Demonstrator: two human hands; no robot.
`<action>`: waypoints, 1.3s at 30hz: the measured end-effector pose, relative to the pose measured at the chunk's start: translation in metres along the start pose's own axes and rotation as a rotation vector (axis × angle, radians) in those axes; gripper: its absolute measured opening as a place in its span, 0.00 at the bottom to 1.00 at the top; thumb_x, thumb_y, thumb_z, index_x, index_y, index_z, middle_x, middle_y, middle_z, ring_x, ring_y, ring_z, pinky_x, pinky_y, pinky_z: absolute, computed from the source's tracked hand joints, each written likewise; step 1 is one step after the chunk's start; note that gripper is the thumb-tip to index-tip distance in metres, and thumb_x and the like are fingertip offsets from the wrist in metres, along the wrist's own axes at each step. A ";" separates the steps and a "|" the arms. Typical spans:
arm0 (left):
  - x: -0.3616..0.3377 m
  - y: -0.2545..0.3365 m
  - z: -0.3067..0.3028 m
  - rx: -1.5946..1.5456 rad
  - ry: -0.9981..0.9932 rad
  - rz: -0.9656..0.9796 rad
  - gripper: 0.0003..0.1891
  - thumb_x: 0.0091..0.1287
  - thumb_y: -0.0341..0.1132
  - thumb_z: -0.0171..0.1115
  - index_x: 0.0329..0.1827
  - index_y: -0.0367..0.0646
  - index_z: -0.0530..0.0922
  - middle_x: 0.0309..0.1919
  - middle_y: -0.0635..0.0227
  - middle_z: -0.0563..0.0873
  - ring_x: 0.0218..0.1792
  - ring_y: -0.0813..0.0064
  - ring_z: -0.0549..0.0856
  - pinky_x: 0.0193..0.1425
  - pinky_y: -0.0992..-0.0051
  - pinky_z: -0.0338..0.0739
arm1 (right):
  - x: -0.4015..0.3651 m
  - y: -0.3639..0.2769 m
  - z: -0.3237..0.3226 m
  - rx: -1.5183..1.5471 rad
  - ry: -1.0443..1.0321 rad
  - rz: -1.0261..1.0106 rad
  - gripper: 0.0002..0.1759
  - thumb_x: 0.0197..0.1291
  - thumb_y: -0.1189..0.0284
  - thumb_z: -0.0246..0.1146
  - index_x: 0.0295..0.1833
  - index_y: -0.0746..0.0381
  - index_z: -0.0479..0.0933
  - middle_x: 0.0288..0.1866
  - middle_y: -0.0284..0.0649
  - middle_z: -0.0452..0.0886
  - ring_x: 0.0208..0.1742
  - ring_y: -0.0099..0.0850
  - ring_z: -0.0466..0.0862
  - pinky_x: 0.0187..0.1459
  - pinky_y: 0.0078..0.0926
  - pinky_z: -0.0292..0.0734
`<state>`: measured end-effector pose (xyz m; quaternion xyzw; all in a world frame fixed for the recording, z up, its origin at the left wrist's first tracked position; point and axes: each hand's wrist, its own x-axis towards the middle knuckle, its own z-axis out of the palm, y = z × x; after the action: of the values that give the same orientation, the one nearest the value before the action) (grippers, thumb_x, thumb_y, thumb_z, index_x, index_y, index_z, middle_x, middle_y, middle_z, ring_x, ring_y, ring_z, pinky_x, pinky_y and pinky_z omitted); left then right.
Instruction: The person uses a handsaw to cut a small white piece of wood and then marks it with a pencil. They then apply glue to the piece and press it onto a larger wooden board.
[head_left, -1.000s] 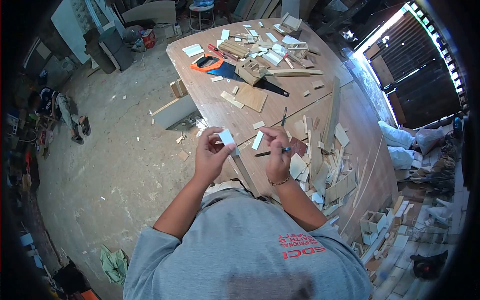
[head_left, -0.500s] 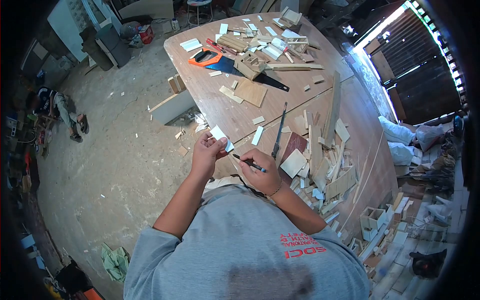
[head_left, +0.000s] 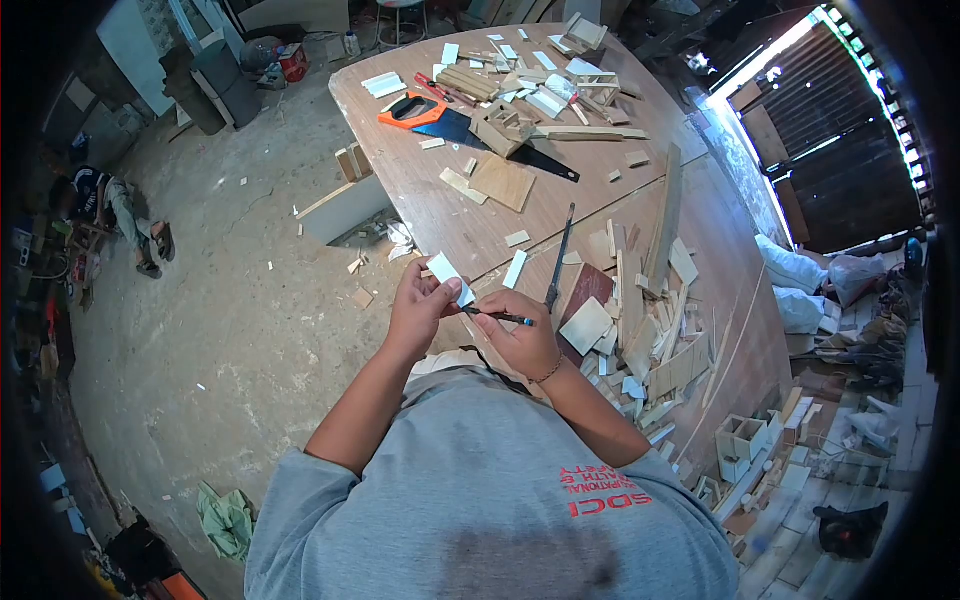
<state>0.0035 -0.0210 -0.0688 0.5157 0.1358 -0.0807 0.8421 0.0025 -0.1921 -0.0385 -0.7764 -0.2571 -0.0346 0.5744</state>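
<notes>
A small white rectangular piece [head_left: 446,272] is pinched between the thumb and fingers of my left hand [head_left: 413,308], just off the near left edge of the table. My right hand [head_left: 523,338] is closed around a black pen [head_left: 512,318] with a bit of blue near its back end. The pen's tip points left and meets the lower end of the white piece, close to my left thumb. Beyond my hands, a white strip [head_left: 515,269] and a narrow dark saw blade [head_left: 562,258] lie on the tabletop.
An orange-handled handsaw [head_left: 440,122] rests on the table [head_left: 420,190] among wood scraps. More offcuts [head_left: 640,330] pile up at the right, beside a long wooden strip [head_left: 662,215]. A person [head_left: 115,215] sits far left on the floor side. White sacks [head_left: 797,290] stand right.
The white piece has turned more upright and shows more of its face. My right hand has shifted slightly left, and the pen lies flatter with its tip now at the piece.
</notes>
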 end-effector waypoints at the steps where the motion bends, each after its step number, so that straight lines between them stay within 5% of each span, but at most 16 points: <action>1: 0.000 0.000 0.000 0.002 -0.003 0.003 0.22 0.66 0.31 0.61 0.59 0.41 0.62 0.41 0.60 0.84 0.38 0.77 0.83 0.39 0.78 0.80 | 0.000 0.000 -0.001 0.016 -0.005 0.028 0.06 0.52 0.80 0.67 0.35 0.68 0.78 0.35 0.44 0.83 0.37 0.35 0.84 0.41 0.27 0.77; 12: 0.001 0.001 -0.001 0.012 0.023 0.001 0.21 0.65 0.30 0.60 0.58 0.42 0.63 0.40 0.60 0.84 0.37 0.77 0.84 0.38 0.77 0.80 | 0.000 0.001 0.005 -0.003 0.078 0.014 0.06 0.50 0.82 0.66 0.34 0.68 0.77 0.34 0.44 0.82 0.36 0.37 0.84 0.39 0.28 0.78; 14: 0.003 0.002 -0.003 0.003 0.054 0.017 0.19 0.65 0.30 0.60 0.56 0.42 0.63 0.40 0.60 0.84 0.36 0.78 0.83 0.38 0.77 0.81 | 0.006 0.013 -0.001 -0.344 0.292 -0.024 0.07 0.49 0.83 0.68 0.34 0.68 0.77 0.34 0.46 0.83 0.36 0.39 0.84 0.39 0.29 0.78; 19: 0.000 -0.001 -0.010 0.016 0.072 -0.016 0.19 0.65 0.30 0.61 0.54 0.41 0.63 0.40 0.60 0.84 0.34 0.78 0.83 0.38 0.76 0.81 | 0.012 -0.008 -0.005 -0.305 0.173 -0.166 0.07 0.48 0.83 0.68 0.33 0.67 0.77 0.33 0.45 0.83 0.36 0.40 0.84 0.39 0.32 0.77; 35: 0.007 0.007 -0.016 -0.001 0.064 0.021 0.17 0.65 0.30 0.60 0.52 0.41 0.63 0.37 0.62 0.83 0.31 0.79 0.82 0.36 0.76 0.81 | 0.015 0.002 0.012 0.045 0.020 0.238 0.03 0.51 0.80 0.66 0.30 0.67 0.78 0.33 0.44 0.84 0.35 0.36 0.85 0.39 0.26 0.78; 37: 0.006 0.015 -0.016 -0.030 0.071 0.043 0.17 0.66 0.30 0.60 0.52 0.40 0.63 0.37 0.61 0.83 0.31 0.79 0.82 0.36 0.77 0.81 | 0.024 0.015 0.002 -0.336 0.394 -0.124 0.03 0.53 0.81 0.65 0.30 0.67 0.77 0.36 0.46 0.84 0.38 0.37 0.85 0.40 0.27 0.78; 39: 0.007 0.018 -0.022 -0.065 0.095 0.067 0.17 0.66 0.30 0.60 0.51 0.40 0.62 0.36 0.61 0.83 0.31 0.80 0.82 0.36 0.77 0.81 | 0.027 0.011 -0.009 -0.358 0.376 -0.097 0.02 0.55 0.82 0.63 0.33 0.67 0.76 0.39 0.47 0.83 0.40 0.38 0.85 0.41 0.28 0.78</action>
<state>0.0120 0.0066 -0.0653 0.4957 0.1608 -0.0237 0.8531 0.0327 -0.1932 -0.0356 -0.8323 -0.1727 -0.2505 0.4634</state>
